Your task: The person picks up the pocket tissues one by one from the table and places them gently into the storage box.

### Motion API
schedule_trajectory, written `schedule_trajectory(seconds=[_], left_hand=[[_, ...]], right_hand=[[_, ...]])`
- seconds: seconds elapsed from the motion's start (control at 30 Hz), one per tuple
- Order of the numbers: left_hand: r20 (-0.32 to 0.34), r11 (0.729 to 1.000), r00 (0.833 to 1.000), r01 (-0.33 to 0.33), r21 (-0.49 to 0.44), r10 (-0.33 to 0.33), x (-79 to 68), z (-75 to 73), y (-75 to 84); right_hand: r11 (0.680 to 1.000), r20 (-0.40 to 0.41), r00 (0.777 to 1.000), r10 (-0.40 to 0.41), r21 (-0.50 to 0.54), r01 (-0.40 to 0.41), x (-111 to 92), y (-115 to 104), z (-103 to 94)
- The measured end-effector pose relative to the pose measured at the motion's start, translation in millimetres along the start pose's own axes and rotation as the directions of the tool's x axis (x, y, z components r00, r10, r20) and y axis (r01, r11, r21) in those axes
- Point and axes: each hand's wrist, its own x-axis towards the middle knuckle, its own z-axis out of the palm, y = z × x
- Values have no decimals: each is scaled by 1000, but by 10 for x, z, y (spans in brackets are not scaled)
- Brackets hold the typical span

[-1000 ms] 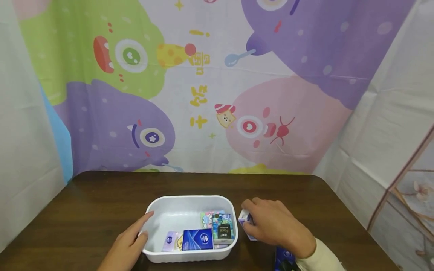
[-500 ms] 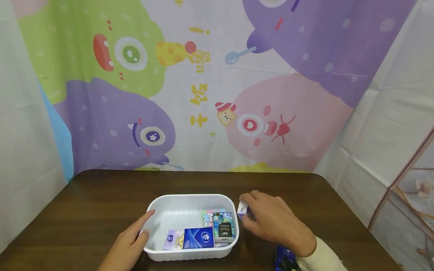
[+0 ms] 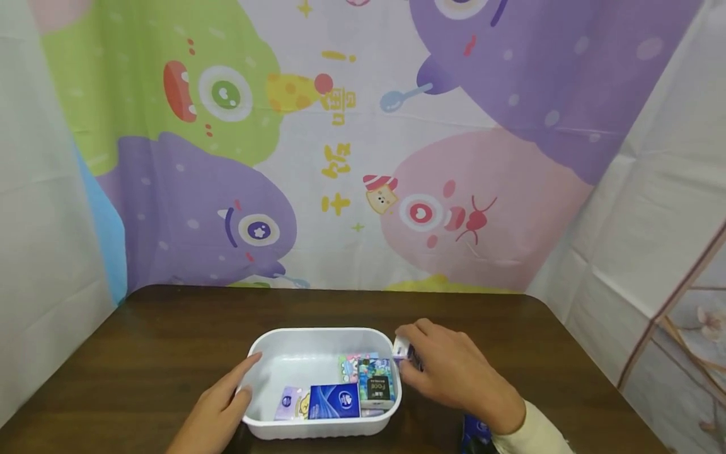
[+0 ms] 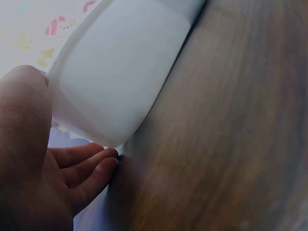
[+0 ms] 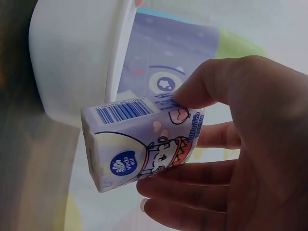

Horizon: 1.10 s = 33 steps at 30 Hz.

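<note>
My left hand (image 3: 212, 407) rests at the left side of a white plastic basin (image 3: 317, 430), thumb and index finger at its rim. In the left wrist view several straight fingers (image 4: 91, 168) lie by the basin's outer corner. My right hand (image 3: 448, 366) grips a small purple-and-white pack of tissues (image 5: 144, 139), with a barcode and cartoon print, just outside the basin's right rim. Inside the basin lie a blue tissue pack (image 3: 334, 401), a lilac cartoon pack (image 3: 288, 403), a pack with a black label (image 3: 375, 381) and a pastel pack (image 3: 348, 366) partly behind it.
A dark blue pack (image 3: 475, 432) lies on the brown wooden table (image 3: 170, 334) beneath my right forearm, partly hidden. A cartoon-printed cloth (image 3: 340, 252) hangs behind the table. Pale cloths hang at both sides.
My right hand has lifted the tissue pack slightly and moved it left to the basin's right rim. The left hand stays at the basin, and its contents have not moved.
</note>
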Motion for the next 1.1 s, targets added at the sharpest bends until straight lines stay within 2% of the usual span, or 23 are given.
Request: schedule_trajectory(seconds=[0.23,0.47,0.77,1.1], left_hand=[[-6,1000,1000,-5,6,5,6,3,-16],[-33,999,999,-18,26,19,9,18,-42],[-9,1000,1000,3,18,-3,27,21,-34],[-8,1000,1000,6,-5,-6,14,18,-20]], right_hand=[[1000,5,1000,-5,24,5,68,-64,22],[999,-35,999,-42,12,42,137,-93,31],[997,-78,995,-69,24,71,204,-115,31],[998,-31,999,-41,51,43,273,-169,47]])
